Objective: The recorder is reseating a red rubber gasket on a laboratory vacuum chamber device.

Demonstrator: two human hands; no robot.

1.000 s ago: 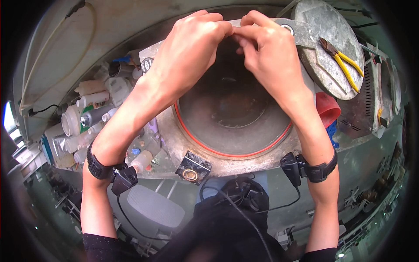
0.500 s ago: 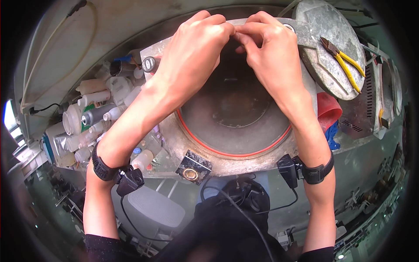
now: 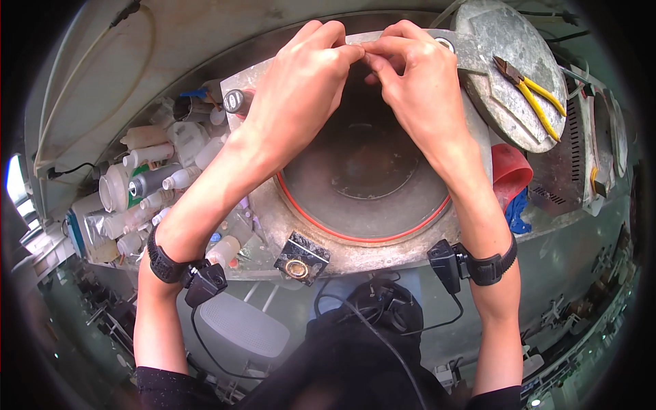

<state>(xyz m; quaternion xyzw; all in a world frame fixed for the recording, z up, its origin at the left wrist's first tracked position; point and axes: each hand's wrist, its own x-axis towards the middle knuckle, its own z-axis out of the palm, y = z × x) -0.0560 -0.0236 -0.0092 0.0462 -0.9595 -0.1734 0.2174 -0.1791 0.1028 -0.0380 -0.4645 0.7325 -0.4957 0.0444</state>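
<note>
Both my hands are raised over the far part of a round metal chamber [image 3: 369, 184] with an orange-red sealing ring [image 3: 362, 237] along its near rim. The fingers of my left hand [image 3: 311, 72] are closed, and their tips meet those of my right hand [image 3: 420, 75]. My right thumb and forefinger are pinched together. Whatever lies between the fingertips is too small or too hidden to make out. On the round grey metal lid [image 3: 509, 55], swung out to the right, rest cutting pliers with yellow handles [image 3: 540, 109].
Several plastic bottles [image 3: 147, 174] crowd the left side. A dark-capped bottle [image 3: 234, 101] stands by my left wrist. On the front rim lies a black square with a ring-shaped piece [image 3: 298, 268]. A red scoop-like container [image 3: 511, 171] and a blue cloth [image 3: 518, 213] sit at right.
My hands keep almost the same pose, fingertips together. The lid, pliers and chamber appear shifted slightly left in the view.
</note>
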